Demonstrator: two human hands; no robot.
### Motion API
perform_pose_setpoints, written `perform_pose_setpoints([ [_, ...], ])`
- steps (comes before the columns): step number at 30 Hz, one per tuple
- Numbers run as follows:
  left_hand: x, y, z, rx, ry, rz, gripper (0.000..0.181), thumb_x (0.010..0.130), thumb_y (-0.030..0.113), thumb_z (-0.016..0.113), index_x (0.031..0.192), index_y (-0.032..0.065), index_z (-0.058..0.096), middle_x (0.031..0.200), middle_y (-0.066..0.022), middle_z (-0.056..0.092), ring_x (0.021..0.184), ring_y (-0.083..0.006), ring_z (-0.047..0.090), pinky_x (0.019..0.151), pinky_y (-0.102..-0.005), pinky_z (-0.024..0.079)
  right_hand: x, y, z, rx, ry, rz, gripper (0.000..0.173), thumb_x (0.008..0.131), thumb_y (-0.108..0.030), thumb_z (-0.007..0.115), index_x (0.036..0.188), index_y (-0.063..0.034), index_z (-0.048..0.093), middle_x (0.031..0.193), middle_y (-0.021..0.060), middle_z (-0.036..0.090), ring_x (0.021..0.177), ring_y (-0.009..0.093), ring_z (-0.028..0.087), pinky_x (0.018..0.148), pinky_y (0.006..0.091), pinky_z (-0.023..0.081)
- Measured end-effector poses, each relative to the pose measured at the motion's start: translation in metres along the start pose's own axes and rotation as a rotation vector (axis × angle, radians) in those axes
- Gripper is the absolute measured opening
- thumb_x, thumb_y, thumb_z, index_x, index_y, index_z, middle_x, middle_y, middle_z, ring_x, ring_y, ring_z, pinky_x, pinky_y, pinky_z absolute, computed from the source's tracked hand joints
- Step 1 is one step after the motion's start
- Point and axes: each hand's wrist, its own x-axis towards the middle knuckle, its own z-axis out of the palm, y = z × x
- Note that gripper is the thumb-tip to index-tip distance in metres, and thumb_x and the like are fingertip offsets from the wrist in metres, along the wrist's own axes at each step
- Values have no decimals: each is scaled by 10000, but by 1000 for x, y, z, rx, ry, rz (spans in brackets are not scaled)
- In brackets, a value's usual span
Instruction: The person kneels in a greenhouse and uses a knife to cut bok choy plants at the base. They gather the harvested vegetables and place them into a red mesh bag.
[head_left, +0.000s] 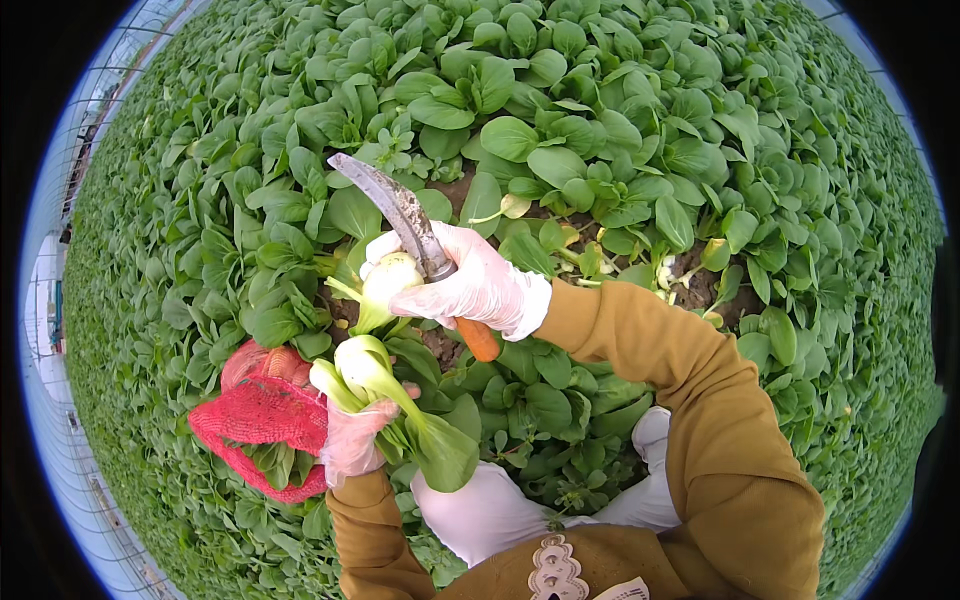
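My right hand (480, 281), in a thin translucent glove, grips a sickle (397, 210) with a curved, dirt-marked blade and an orange handle. Its fingers also hold a pale-based bok choy (390, 285), whose base faces up beside the blade. Below it, my gloved left hand (356, 435) is closed round bok choy (367, 375) with pale stems up and green leaves hanging down to the right. Just left of that hand, a red mesh bag (262, 420) lies on the plants, its mouth showing green leaves inside.
Dense leafy bok choy plants (555, 165) surround me. Bare soil (690, 281) with cut stubs and yellowed leaves shows right of my right hand. My knees, in light trousers (480, 510), are bent among the plants. A greenhouse wall (75, 450) with curved ribs runs along the left edge.
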Motion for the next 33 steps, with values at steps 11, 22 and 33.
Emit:
perform_pose_setpoints([
  [11, 42, 9, 106, 72, -460, 77, 963, 731, 74, 750, 1507, 39, 182, 1401, -74, 431, 1251, -145, 436, 1047, -294, 342, -72, -36, -21, 56, 173, 60, 434, 801, -233, 719, 1167, -34, 593, 917, 17, 628, 522, 43, 496, 465, 184, 400],
  [22, 133, -9, 227, 992, -736, 94, 617, 681, 114, 733, 1264, 6, 564, 1062, -146, 685, 942, -202, 668, 863, -290, 500, -233, 28, -214, -264, 1125, 152, 210, 1001, -248, 435, 1059, -61, 512, 732, 49, 604, 423, 88, 413, 386, 247, 325],
  [33, 202, -93, 497, 1773, -1192, 329, 371, 655, 159, 626, 1000, 40, 693, 932, -213, 682, 863, -360, 654, 783, -383, 531, -224, 106, -301, -1301, 959, 371, 305, 922, -264, 493, 1063, -37, 640, 905, 230, 668, 859, 392, 640, 770, 451, 498],
])
